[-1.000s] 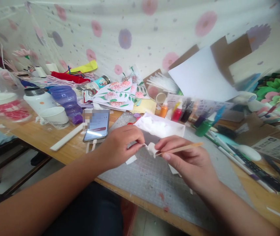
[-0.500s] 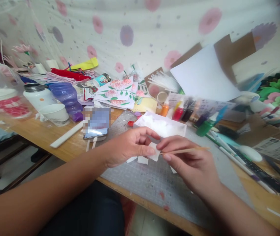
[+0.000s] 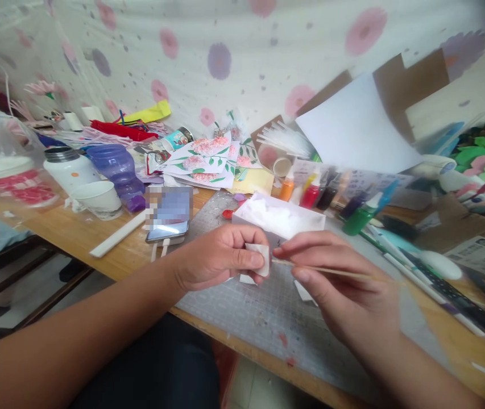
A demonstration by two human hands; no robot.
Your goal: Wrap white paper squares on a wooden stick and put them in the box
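Note:
My left hand point(image 3: 219, 258) pinches a small white paper piece point(image 3: 260, 257) between thumb and fingers, held just above the grey cutting mat point(image 3: 263, 318). My right hand point(image 3: 338, 281) grips a thin wooden stick point(image 3: 331, 271) whose tip touches the paper piece. A few white paper scraps point(image 3: 247, 279) lie on the mat under my hands. Behind them stands a white box of white tissue point(image 3: 280, 218).
A phone point(image 3: 169, 216) lies left of the mat on the wooden table point(image 3: 110, 261). Small paint bottles point(image 3: 310, 196), a green bottle point(image 3: 361, 218), flower cards point(image 3: 203, 162), a paper cup point(image 3: 97, 200), a purple bottle point(image 3: 116, 170), a white jar point(image 3: 69, 170) and pens point(image 3: 421, 272) crowd the back and right.
My left hand has closed more tightly over the white paper piece and drawn it slightly left. The stick in my right hand has tilted lower, pointing to the right.

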